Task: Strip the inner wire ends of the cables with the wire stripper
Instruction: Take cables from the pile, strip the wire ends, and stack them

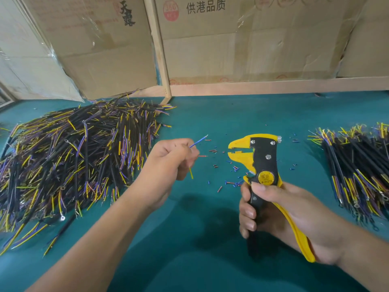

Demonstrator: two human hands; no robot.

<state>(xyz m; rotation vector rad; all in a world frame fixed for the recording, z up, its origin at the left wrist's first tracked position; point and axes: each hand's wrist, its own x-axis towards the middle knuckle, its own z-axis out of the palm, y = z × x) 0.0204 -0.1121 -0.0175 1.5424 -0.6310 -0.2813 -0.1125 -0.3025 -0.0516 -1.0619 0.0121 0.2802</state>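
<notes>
My left hand [170, 159] grips one cable in a fist. Three inner wires fan out of it: a blue wire [197, 142] points up and right with a bare tip, a red wire [203, 156] points right toward the stripper, and a yellow wire [191, 173] hangs down. My right hand [280, 211] holds the yellow and black wire stripper [261, 163] upright by its handles. Its jaws [235, 151] are slightly apart and face left, a short gap from the red wire's tip.
A big heap of black cables [69, 157] lies at the left on the green table [210, 114]. A smaller pile of cables [357, 165] lies at the right. Cut insulation bits [229, 175] are scattered between my hands. Cardboard boxes [252, 39] line the back.
</notes>
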